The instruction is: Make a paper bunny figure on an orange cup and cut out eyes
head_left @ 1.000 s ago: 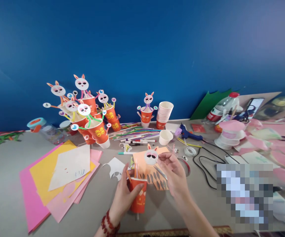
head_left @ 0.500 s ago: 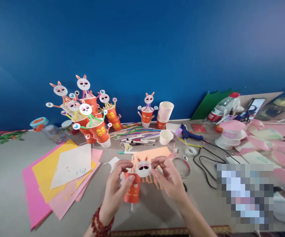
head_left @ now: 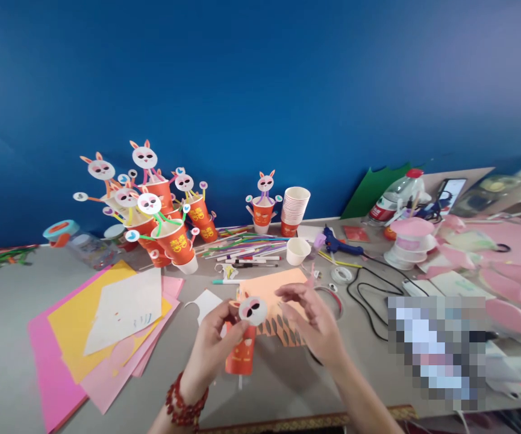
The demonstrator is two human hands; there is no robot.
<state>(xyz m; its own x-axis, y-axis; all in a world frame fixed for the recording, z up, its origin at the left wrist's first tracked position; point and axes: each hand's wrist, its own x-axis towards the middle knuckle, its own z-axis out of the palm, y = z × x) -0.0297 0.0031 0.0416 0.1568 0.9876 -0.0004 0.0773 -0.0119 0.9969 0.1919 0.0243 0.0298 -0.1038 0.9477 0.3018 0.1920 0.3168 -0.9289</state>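
A round white paper rabbit face [head_left: 255,312], with dark eyes and small orange ears, is pinched at its left edge by my left hand [head_left: 215,337]. It is tilted to one side. Just below and behind it is a red paper cup [head_left: 241,358] with gold print; the rabbit face hides its top, and whether my left fingers touch the cup I cannot tell. My right hand [head_left: 309,322] is apart from the face, fingers curved and spread, holding nothing. Under it lies an orange paper sheet [head_left: 273,280] cut into strips along its near edge.
Rabbit-topped red cups [head_left: 176,241] stand at the back left, near a stack of paper cups [head_left: 295,208]. Coloured sheets [head_left: 65,313] lie at left. Pens [head_left: 251,260], a white cup [head_left: 297,253], a blue glue gun [head_left: 339,242] and its black cord [head_left: 371,313] lie ahead and right.
My right hand has let go of the rabbit face and drawn back slightly. In my left hand the face has tilted and shifted a little left. The view has shifted slightly.
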